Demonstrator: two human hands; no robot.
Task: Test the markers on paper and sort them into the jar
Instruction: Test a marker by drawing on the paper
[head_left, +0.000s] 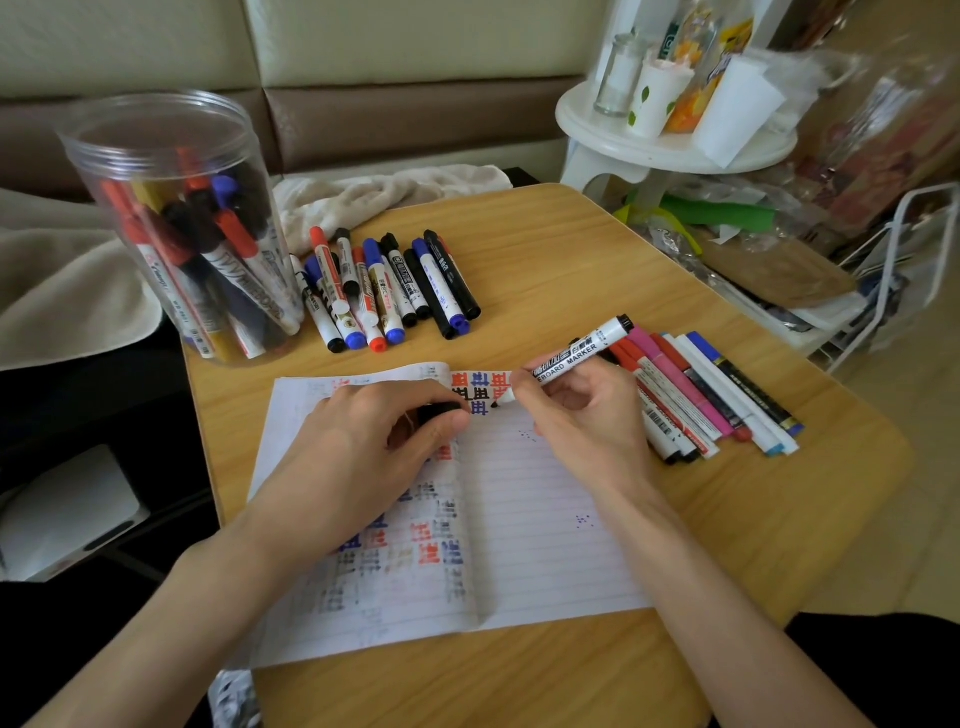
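Past my notebook (545, 519) stand the jar (171, 223) and loose markers (389, 286), my right hand (587, 415) pinches a marker (576, 358), tip on the page, and my left hand (363, 447) curls round a black cap (441, 410).

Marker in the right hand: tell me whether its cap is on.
No, the marker in the right hand has its bare tip down at the paper, while the left hand pinches a black cap.

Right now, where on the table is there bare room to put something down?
Bare wood at the far right corner of the table, beyond both marker piles. More bare wood right of the notebook, nearer you than the right pile. Crowded: the jar and far pile at the left.
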